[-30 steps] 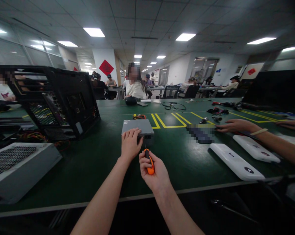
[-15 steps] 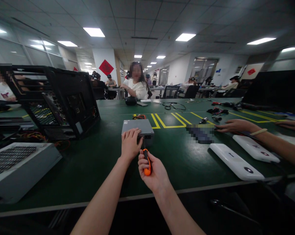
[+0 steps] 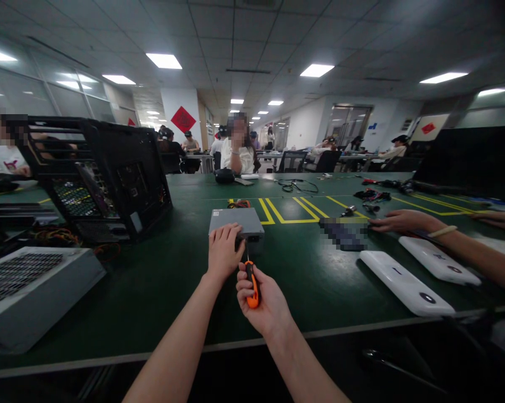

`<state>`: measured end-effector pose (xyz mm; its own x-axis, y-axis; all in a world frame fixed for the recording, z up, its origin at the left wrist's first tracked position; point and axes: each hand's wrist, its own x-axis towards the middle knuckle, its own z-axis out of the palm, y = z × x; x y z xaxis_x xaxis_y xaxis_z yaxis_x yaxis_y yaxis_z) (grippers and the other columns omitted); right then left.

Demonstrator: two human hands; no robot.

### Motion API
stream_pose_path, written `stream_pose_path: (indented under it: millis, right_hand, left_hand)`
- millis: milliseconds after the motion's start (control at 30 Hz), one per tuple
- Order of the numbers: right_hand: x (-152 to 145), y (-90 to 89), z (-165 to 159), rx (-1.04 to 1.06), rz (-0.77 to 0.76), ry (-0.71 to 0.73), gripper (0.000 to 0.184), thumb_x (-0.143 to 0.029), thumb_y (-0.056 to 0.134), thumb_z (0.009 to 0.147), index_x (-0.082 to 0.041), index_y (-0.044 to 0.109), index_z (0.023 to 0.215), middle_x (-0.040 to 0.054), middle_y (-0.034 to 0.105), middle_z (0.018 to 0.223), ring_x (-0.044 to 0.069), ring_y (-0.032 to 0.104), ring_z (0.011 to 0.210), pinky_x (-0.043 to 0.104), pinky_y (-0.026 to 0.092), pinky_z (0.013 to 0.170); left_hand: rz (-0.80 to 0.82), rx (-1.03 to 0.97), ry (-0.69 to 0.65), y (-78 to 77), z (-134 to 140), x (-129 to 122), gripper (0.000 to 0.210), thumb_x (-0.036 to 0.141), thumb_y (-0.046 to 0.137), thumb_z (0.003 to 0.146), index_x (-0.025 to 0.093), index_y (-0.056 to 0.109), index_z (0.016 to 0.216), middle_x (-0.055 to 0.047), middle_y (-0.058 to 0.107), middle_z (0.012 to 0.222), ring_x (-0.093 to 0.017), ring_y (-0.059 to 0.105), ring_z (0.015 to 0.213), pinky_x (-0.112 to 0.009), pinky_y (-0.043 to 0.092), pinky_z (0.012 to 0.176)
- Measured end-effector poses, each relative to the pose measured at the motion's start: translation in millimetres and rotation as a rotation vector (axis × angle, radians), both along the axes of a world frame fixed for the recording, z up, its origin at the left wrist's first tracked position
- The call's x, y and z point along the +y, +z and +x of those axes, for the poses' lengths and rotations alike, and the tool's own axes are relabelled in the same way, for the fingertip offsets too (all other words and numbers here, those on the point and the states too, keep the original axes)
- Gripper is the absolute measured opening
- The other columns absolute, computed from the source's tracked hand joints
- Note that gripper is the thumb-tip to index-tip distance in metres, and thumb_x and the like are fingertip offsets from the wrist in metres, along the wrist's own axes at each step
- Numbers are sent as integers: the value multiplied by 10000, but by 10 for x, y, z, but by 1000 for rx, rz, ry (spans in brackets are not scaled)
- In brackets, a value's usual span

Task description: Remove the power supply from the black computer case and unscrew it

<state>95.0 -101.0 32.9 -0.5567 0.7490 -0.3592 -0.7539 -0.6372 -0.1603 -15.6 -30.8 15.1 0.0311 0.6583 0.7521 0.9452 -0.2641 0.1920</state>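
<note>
A grey computer power supply point(image 3: 239, 217) lies on the green table in front of me, its coloured wires behind it. My left hand point(image 3: 225, 249) holds it, fingers over the top and thumb down at the near face. In my right hand point(image 3: 263, 296) is a screwdriver point(image 3: 252, 285) with an orange and black handle, fingers wrapped round it. The thin shaft points away from me at the near face of the power supply. Its tip is hidden near my left thumb, so I cannot tell whether it touches a screw.
A black computer case point(image 3: 105, 179) stands at left, with a larger grey power supply point(image 3: 38, 296) before it. Two white oblong devices point(image 3: 407, 282) lie at right, near a co-worker's hand point(image 3: 403, 219) and a blurred-out dark flat object point(image 3: 343, 233). Cables point(image 3: 296, 186) lie farther back.
The whole view has shifted slightly, putting the table a little lower. Both my hands keep their holds, and slightly more of the screwdriver shaft shows. The person across has raised a hand to the face.
</note>
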Motion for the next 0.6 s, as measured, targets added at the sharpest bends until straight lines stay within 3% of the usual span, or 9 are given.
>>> stream_pose_path:
  millis: [200, 433, 600]
  right_hand:
    - [4, -2, 3, -36, -48, -70, 146, -210, 411, 870, -117, 460, 768, -9, 447, 646, 1, 363, 412, 56, 265, 295]
    - [-4, -3, 23, -6, 14, 22, 264, -267, 315, 907, -95, 504, 843, -19, 436, 599, 8, 351, 393, 76, 312, 320]
    - [-8, 5, 11, -54, -31, -34, 189, -246, 410, 871, -107, 484, 767, -3, 462, 635, 4, 361, 399, 69, 262, 297]
  left_hand:
    - [4, 4, -4, 10, 2, -17, 299, 278, 476, 778, 238, 515, 1072, -38, 543, 1161, -213, 446, 1071, -383, 280, 924]
    - [2, 7, -3, 10, -7, -7, 300, 280, 482, 774, 235, 520, 1068, -46, 549, 1151, -209, 449, 1071, -380, 282, 922]
    - [4, 1, -2, 9, -8, -12, 301, 277, 477, 776, 234, 517, 1071, -49, 544, 1161, -216, 446, 1075, -387, 279, 921]
